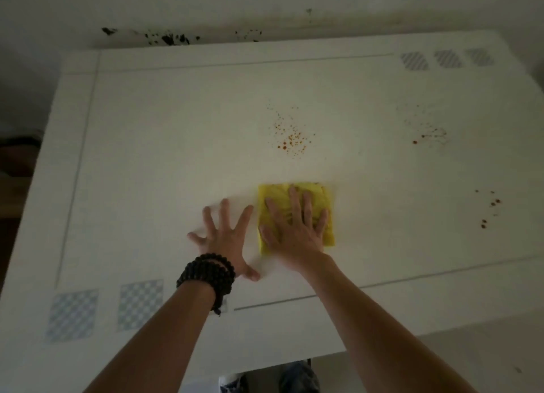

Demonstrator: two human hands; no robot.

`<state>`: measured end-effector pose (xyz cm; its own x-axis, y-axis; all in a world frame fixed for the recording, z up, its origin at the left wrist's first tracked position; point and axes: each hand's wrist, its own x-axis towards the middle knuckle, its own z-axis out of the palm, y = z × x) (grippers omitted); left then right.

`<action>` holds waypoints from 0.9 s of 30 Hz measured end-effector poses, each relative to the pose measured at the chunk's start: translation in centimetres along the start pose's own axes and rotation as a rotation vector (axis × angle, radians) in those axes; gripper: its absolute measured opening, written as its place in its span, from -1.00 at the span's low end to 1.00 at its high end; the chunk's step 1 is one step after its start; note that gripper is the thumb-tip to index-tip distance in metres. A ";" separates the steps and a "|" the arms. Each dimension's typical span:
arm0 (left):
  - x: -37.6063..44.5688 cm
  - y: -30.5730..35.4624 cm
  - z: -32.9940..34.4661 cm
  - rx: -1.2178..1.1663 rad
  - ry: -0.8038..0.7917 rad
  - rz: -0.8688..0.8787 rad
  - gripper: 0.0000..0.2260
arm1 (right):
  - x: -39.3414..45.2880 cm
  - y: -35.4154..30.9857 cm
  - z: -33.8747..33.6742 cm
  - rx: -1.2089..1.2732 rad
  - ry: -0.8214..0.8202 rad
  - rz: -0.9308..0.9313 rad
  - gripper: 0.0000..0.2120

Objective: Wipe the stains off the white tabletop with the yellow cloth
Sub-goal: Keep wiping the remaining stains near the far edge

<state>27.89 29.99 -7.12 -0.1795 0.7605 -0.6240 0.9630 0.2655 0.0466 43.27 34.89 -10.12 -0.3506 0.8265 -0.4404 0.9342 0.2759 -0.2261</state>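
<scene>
A folded yellow cloth [321, 194] lies flat on the white tabletop [164, 145]. My right hand [294, 230] presses on it, palm down, fingers spread. My left hand [223, 239], with a dark bead bracelet at the wrist, rests flat on the bare table just left of the cloth, fingers apart, holding nothing. Orange-brown spatter [290, 139] sits beyond the cloth. A fainter smeared patch [428, 135] lies far right, and a few dark red drops [490, 208] mark the right side.
Grey striped patches [446, 59] are printed at the far right corner and blue checkered squares [107, 308] near the front left edge. Black marks [170, 38] stain the wall behind the table. Shoes [268, 381] show below the front edge.
</scene>
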 end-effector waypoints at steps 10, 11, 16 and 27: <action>-0.5 -0.9 0.6 -0.021 -0.006 0.041 0.21 | -8.4 -1.5 3.2 0.030 -0.078 0.022 -0.43; -0.4 -0.9 0.4 -0.025 -0.012 0.038 0.22 | -8.5 -1.6 3.3 0.032 -0.081 0.038 -0.45; -0.2 -0.8 -0.1 -0.015 -0.024 0.059 0.23 | -3.9 -1.5 1.2 0.052 -0.104 0.074 -0.40; 5.6 -3.2 -6.0 -0.067 0.093 0.046 -0.06 | -0.3 -1.4 -0.6 0.102 -0.108 0.070 -0.38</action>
<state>22.60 36.97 -6.06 -0.1562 0.8237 -0.5450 0.9555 0.2658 0.1278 42.07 34.52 -9.16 -0.2948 0.7830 -0.5477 0.9472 0.1637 -0.2758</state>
